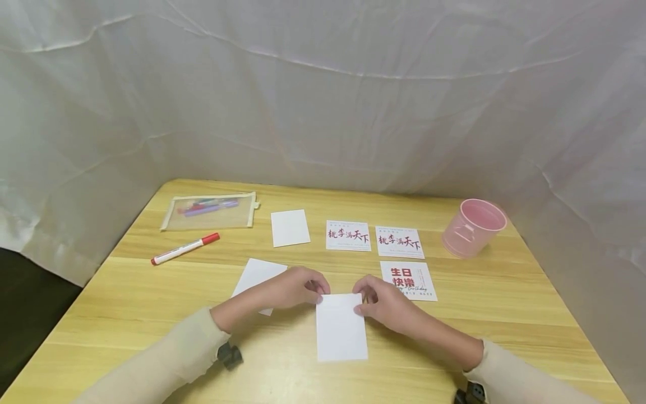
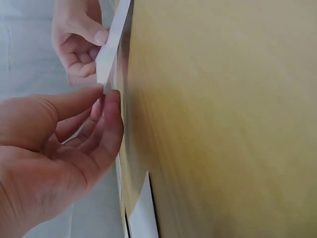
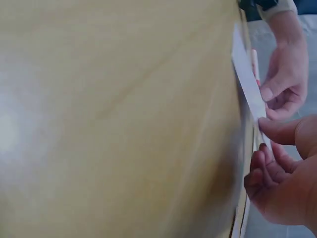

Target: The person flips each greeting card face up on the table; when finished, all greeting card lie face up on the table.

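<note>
A plain white card (image 1: 342, 331) is held by its two far corners, tilted over the table in front of me. My left hand (image 1: 295, 289) pinches its far left corner between thumb and fingers. At the far right corner, my right hand (image 1: 386, 303) does the same. In the left wrist view the card (image 2: 111, 52) appears nearly edge-on, stretching between the two hands. A second white card (image 1: 254, 274) lies beneath the left wrist, partly hidden by it. Just beyond the right hand is a card with red characters (image 1: 423, 280), its near left part covered by that hand.
Farther back lie a blank white card (image 1: 290, 228) and two matching cards, one left (image 1: 347, 242) and one right (image 1: 401, 249). A red-capped marker (image 1: 184, 249) and a mesh zip pouch of pens (image 1: 217, 220) are at left. A pink cup (image 1: 464, 235) stands at back right.
</note>
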Demonstrator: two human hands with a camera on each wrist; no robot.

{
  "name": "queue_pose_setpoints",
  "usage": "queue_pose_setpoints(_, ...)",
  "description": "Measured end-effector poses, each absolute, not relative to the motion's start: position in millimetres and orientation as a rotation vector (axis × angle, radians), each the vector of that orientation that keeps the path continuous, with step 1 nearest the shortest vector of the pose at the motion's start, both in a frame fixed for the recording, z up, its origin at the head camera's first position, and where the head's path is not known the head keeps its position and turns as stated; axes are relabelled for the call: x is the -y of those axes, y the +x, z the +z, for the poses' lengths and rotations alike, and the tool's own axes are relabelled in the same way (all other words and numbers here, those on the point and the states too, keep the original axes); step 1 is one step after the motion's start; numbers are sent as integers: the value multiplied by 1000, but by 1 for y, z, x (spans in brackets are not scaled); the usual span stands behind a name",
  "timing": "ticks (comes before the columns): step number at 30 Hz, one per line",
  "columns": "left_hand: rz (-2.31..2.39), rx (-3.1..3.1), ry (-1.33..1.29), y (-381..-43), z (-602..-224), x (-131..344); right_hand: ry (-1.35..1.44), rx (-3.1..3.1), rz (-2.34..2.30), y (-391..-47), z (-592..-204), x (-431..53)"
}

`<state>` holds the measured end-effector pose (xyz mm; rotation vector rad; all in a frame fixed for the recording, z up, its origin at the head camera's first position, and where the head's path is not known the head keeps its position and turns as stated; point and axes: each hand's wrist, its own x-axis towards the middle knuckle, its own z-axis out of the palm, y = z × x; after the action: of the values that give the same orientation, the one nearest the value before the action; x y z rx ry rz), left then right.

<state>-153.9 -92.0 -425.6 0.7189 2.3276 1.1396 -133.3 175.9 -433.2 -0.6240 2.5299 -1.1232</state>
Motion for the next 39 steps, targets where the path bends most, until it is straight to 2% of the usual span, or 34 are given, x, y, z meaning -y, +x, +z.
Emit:
queue_pose_setpoints(5, 1277, -2252, 652, -161, -419, 96, -640, -2427, -1269, -142, -421, -184)
queue_pose_setpoints(16, 1329, -2268, 703, -178, -392, 100, -739, -2298, -1361, -162, -396, -200)
queue_pose_setpoints(27, 1435, -2205, 695, -191, -399, 90, -853, -2284, -1317, -166, -387, -204)
queue_pose_setpoints(34, 1670, -2373, 563, -178, -387, 92, -621, -2365, -1454, -172, -381, -202)
queue_pose_setpoints(39, 1770, -2273, 570, -166, -385, 95, -437, -2408, -1613, -180, -380, -198)
